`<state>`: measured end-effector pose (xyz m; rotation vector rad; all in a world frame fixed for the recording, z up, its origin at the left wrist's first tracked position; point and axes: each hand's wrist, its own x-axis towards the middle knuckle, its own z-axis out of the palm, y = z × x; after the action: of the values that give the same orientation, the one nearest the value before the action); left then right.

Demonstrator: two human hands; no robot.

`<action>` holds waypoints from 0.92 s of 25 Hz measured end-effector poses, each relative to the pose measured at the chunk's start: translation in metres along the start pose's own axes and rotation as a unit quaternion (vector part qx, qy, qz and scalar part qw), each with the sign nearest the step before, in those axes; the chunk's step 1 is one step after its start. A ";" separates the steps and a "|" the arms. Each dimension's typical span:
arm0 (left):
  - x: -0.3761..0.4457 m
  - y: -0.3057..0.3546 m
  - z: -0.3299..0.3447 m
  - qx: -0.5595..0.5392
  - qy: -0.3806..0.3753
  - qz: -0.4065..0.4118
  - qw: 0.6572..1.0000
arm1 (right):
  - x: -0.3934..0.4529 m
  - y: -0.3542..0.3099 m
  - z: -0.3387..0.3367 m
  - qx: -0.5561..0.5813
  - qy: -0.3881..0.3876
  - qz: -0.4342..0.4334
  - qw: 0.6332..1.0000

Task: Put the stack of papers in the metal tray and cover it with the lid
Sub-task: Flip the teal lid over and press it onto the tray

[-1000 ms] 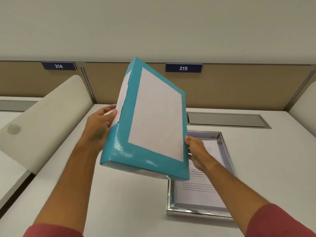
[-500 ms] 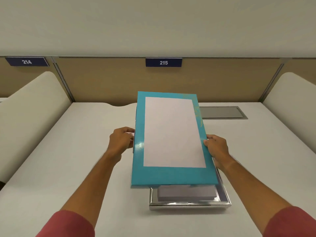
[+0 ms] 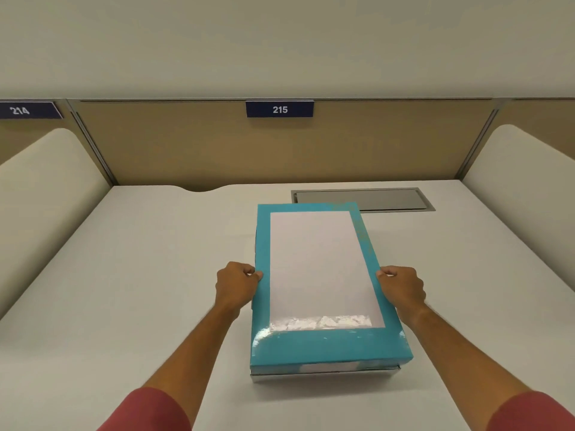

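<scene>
A teal lid (image 3: pixel 323 346) with a white rectangle on its top sits flat over the metal tray (image 3: pixel 323 376), of which only the shiny front wall shows beneath the lid's near edge. The stack of papers is hidden under the lid. My left hand (image 3: pixel 235 286) grips the lid's left edge at mid-length. My right hand (image 3: pixel 403 287) grips the right edge opposite it.
The white desk (image 3: pixel 140 290) carries a grey recessed cable hatch (image 3: pixel 364 200) just behind the lid. Rounded cream dividers stand at the left (image 3: pixel 40 200) and right (image 3: pixel 525 194). A tan back panel bears a label reading 215 (image 3: pixel 279 109).
The lid went from tilted up in the air, to level above the tray, to resting down over it. Both hands came down with it, and the papers are now covered.
</scene>
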<state>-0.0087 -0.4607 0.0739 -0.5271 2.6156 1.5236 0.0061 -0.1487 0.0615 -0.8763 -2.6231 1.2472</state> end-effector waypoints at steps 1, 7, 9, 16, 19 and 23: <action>-0.002 -0.006 0.003 0.010 0.002 -0.005 1.000 | 0.000 0.003 0.001 -0.014 -0.005 -0.002 1.000; -0.003 -0.020 0.010 0.028 0.003 -0.035 0.999 | -0.001 0.014 0.008 -0.049 -0.025 -0.001 0.998; -0.004 -0.022 0.011 0.025 0.005 -0.041 0.999 | -0.001 0.013 0.007 -0.054 -0.033 0.003 0.998; 0.002 -0.018 0.016 0.056 0.011 -0.050 0.997 | 0.003 0.003 0.006 -0.089 -0.051 -0.015 0.995; 0.005 -0.014 0.017 0.080 0.007 -0.046 0.996 | 0.004 0.002 0.005 -0.088 -0.073 -0.023 0.993; 0.012 -0.015 0.021 0.121 0.006 -0.060 0.991 | 0.010 0.000 0.006 -0.147 -0.108 -0.050 0.982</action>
<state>-0.0177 -0.4524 0.0477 -0.6591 2.6710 1.1524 -0.0037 -0.1476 0.0557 -0.6670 -3.0384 0.9979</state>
